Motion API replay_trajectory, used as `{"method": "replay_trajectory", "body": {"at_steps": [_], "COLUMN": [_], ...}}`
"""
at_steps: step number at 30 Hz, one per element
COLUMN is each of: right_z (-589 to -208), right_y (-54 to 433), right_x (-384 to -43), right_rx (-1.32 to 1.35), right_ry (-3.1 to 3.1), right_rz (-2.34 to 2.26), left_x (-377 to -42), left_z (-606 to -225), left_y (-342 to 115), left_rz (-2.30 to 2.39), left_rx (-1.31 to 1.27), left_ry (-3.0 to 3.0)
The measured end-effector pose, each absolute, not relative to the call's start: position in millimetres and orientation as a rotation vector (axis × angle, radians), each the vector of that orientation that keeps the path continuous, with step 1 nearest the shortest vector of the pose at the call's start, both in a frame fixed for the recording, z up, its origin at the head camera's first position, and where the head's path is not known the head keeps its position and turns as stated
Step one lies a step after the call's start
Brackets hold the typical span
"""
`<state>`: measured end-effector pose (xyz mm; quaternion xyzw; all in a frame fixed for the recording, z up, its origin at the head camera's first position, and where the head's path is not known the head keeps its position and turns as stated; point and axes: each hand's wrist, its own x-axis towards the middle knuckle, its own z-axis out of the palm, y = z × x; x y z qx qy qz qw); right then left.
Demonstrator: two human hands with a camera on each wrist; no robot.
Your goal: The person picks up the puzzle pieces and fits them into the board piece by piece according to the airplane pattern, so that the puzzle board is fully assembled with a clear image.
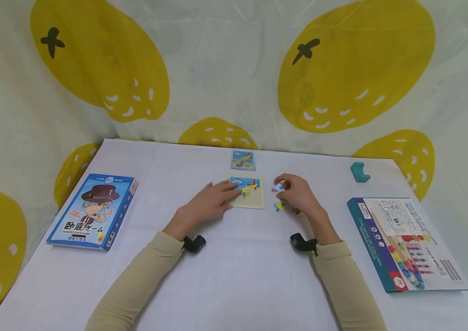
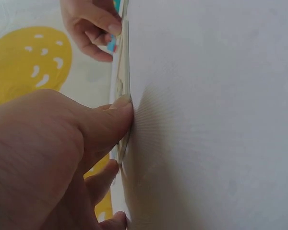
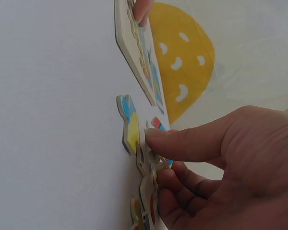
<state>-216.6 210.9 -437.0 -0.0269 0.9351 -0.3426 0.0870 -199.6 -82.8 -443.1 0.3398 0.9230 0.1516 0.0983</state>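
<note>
Some of the puzzle board (image 1: 254,202) hides beneath left hand (image 1: 210,201), fingers extended; right hand (image 1: 298,195) pinches a piece (image 1: 277,187)

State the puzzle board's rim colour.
The puzzle board's rim is pale cream, clearest in the head view.

One puzzle board (image 1: 257,202), one picture card (image 1: 243,160) beyond it, two hands (image 1: 210,202) (image 1: 301,195) about it, two boxes (image 1: 93,214) (image 1: 409,243) flanking it, one teal block (image 1: 357,172) and several loose pieces (image 1: 279,207) to its right
</note>
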Motion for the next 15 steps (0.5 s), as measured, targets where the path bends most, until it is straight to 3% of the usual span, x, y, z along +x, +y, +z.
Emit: {"method": "replay_trajectory", "body": {"at_steps": [15], "right_z": [-431.3], "right_y": [210.9], "right_x": [-218.6], "right_rx": [-0.061], "right_ry": [2.809], "right_rz": [-1.286], "left_x": [-198.9], "left_z": [-443.1], "left_y": [-82.5], "left_rz": [0.456], "left_rx": [0.996], "left_ry": [2.734]}}
